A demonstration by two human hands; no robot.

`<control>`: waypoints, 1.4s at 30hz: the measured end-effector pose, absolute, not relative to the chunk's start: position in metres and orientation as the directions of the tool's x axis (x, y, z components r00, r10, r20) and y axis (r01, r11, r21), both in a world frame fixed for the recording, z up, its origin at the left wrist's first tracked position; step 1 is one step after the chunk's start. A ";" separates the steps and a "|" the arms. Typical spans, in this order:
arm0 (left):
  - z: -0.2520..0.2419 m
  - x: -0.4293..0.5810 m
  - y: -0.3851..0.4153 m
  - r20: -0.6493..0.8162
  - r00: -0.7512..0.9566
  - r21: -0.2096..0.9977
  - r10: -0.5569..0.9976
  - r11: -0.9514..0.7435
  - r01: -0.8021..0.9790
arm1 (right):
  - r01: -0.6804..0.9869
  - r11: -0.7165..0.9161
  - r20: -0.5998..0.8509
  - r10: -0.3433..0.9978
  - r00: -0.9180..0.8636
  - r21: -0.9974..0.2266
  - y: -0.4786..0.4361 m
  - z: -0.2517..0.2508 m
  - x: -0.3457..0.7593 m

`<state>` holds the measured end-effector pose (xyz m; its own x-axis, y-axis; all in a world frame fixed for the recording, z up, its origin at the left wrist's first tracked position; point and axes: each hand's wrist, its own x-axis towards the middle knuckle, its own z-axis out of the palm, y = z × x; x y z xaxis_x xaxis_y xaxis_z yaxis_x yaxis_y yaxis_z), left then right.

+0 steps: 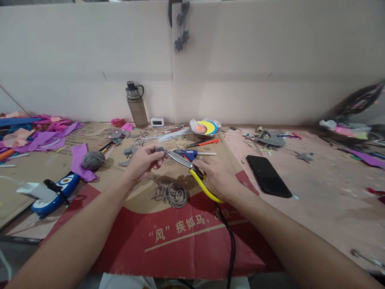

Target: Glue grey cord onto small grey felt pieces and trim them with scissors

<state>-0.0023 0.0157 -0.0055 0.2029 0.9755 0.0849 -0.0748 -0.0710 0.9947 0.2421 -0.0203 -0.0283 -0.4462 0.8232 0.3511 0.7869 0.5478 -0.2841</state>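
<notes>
Left hand (pixel 148 159) holds small grey scrap (pixel 159 149), right hand (pixel 217 177) tapered metal scissors (pixel 181 160)

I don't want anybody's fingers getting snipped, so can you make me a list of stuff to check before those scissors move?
1. Scissors held in the right hand: ok.
2. Small gray piece held in the left hand: ok.
3. Blade tip well away from the left hand: not ok, it points at it and is very close.
4. Coiled gray cord away from the blades: ok, it lies nearer the wearer on the cardboard.
5. Blue glue gun cool: cannot tell by looking.
6. Phone out of the way: ok, it lies apart, to the right.
</notes>
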 end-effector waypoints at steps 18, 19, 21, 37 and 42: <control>-0.004 -0.005 0.018 0.100 0.229 0.993 0.968 -0.084 -0.082 | 0.834 0.528 0.362 0.817 -0.449 -0.159 -0.024 -0.029 0.240; -0.003 -0.006 0.018 0.101 0.233 0.994 0.967 -0.086 -0.074 | 0.841 0.521 0.357 0.820 -0.448 -0.142 -0.025 -0.028 0.240; 0.000 -0.007 0.017 0.095 0.239 0.995 0.966 -0.083 -0.059 | 0.852 0.510 0.353 0.823 -0.445 -0.118 -0.026 -0.025 0.239; 0.026 -0.039 0.022 0.144 0.148 0.981 0.979 -0.122 -0.149 | 0.858 0.511 0.414 0.793 -0.448 -0.049 -0.018 0.003 0.197; 0.026 -0.051 0.025 0.155 0.150 0.983 0.976 -0.137 -0.126 | 0.857 0.510 0.425 0.793 -0.436 -0.072 -0.015 -0.005 0.186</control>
